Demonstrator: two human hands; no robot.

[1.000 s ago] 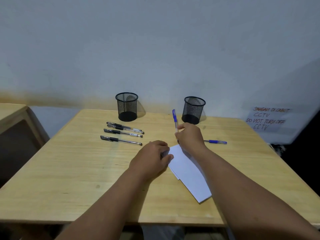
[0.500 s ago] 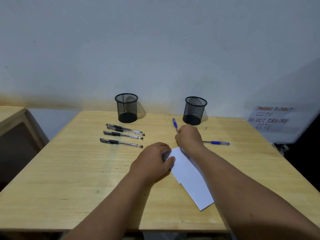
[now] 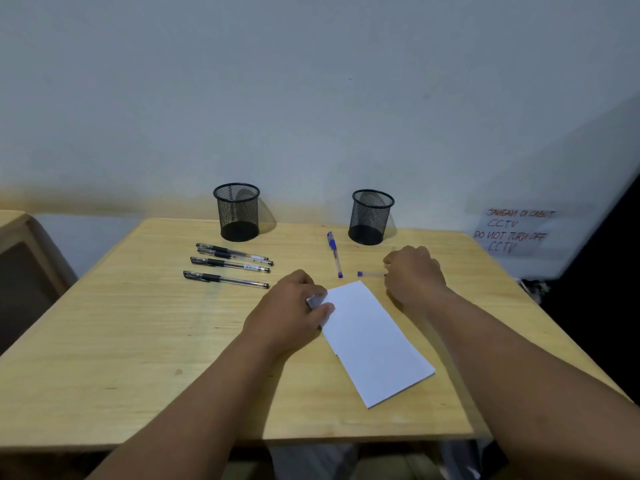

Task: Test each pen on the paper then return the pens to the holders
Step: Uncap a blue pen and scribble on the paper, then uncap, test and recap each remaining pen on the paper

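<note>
left hand (image 3: 294, 308) is pressed flat on the near-left edge of the paper (image 3: 372, 341), fingers curled over the edge, pinning it to the bench (image 3: 121, 341). right hand (image 3: 414, 275) sits just right of the paper's far corner, fingers curled onto the second blue pen (image 3: 371, 274); only the pen's left end shows, so can't tell if the grip is actually closed or just touching.

where things are:
- first blue pen (image 3: 335, 254) lies loose on the bench, between the paper and the right holder (image 3: 371, 217), pointing far-near
- four black pens (image 3: 230, 263) in a row left of centre, near the left holder (image 3: 237, 212)
- both holders look empty, so nothing returned yet

my read: step in hand is picking up the second blue pen for its test stroke. paper looks unmarked from here, too faint to be sure.

doing it well:
- pinch the barrel low, near the tip end, so it's ready to write without regripping
- lift clear before swinging over, the first blue pen is near and easy to knock
- keep the left hand down on the paper while the stroke goes on, otherwise the sheet slides
- short stroke on bare paper close to the far corner, then park the pen apart from the untested ones
</note>
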